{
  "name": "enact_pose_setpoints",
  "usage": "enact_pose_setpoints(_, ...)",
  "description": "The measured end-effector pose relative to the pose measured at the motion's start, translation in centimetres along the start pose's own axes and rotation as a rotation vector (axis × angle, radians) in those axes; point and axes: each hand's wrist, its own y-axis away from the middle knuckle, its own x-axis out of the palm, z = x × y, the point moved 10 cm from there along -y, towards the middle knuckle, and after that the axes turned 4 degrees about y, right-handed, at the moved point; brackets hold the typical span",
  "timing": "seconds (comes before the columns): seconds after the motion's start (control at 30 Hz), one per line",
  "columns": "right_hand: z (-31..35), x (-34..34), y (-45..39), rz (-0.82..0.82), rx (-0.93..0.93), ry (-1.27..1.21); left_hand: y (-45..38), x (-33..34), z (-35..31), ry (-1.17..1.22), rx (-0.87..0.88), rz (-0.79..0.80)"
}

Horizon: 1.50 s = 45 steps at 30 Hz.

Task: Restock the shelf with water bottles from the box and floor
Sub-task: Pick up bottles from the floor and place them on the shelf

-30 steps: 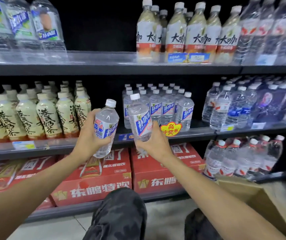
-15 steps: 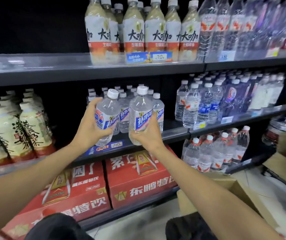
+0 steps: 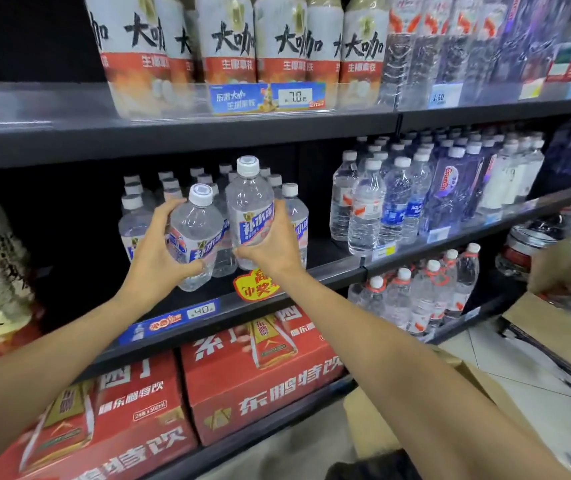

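Observation:
My left hand [image 3: 154, 261] grips a clear water bottle [image 3: 196, 233] with a white cap and a blue and white label. It is tilted a little and held over the front of the middle shelf [image 3: 332, 271]. My right hand [image 3: 270, 249] grips a second bottle [image 3: 250, 206] of the same kind, upright and slightly higher. Both bottles sit just in front of several matching bottles [image 3: 138, 223] standing on that shelf. An open cardboard box [image 3: 367, 420] lies on the floor under my right forearm.
Tea bottles [image 3: 228, 46] fill the shelf above. Other water brands [image 3: 394, 202] stand to the right on the same level. Red drink cartons [image 3: 259, 386] occupy the bottom shelf. More cardboard boxes [image 3: 554, 323] sit on the tiled floor at right.
Both hands have carried their bottles forward and closer to the stocked row on the middle shelf. The view has shifted right and nearer to the shelf.

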Motion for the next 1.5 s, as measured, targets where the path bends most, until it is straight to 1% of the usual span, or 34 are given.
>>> enact_pose_setpoints(0.17, -2.1, 1.9, -1.3, 0.001, 0.039, 0.026, -0.8, 0.8, 2.9, 0.015, -0.073, 0.024)
enact_pose_setpoints(0.27, -2.3, 2.3, -2.0, -0.008, 0.013, 0.028, -1.3, 1.3, 4.4, 0.023, -0.112, 0.038)
enact_pose_setpoints(0.4, -2.4, 2.7, -2.7, 0.029, 0.000, 0.040, -1.7, 1.5, 5.7, 0.015, -0.153, 0.045)
enact_pose_setpoints(0.53, -2.8, 2.7, -2.4, 0.013, 0.028, 0.036, -1.5, 1.9, 6.3, 0.015, -0.184, 0.048)
enact_pose_setpoints(0.67, -4.0, 2.9, -1.3, 0.070, 0.065, 0.092, -1.1, 2.4, 6.5, 0.024, -0.196, 0.072)
enact_pose_setpoints(0.87, -4.9, 3.5, -0.4, 0.171, 0.088, 0.269, -1.1, 2.9, 7.5, 0.033, -0.261, 0.118)
enact_pose_setpoints(1.07, -4.7, 4.3, -0.5, 0.237, 0.091, 0.405, -1.5, 2.7, 7.2, -0.179, -0.251, 0.151)
enact_pose_setpoints(1.2, -4.6, 4.2, -0.7, 0.237, 0.123, 0.375, -1.7, 2.9, 5.9, -0.300, -0.180, 0.150)
enact_pose_setpoints(1.33, -3.7, 3.7, -0.8, 0.197, 0.104, 0.324, -1.9, 2.9, 5.6, -0.369, -0.169, 0.137)
enact_pose_setpoints(1.43, -2.0, 2.5, -1.1, 0.141, 0.041, 0.289, -2.0, 2.7, 5.4, -0.410, -0.164, 0.118)
enact_pose_setpoints(1.5, 0.1, 1.7, -1.4, 0.117, -0.075, 0.339, -2.1, 2.5, 5.4, -0.397, -0.167, 0.098)
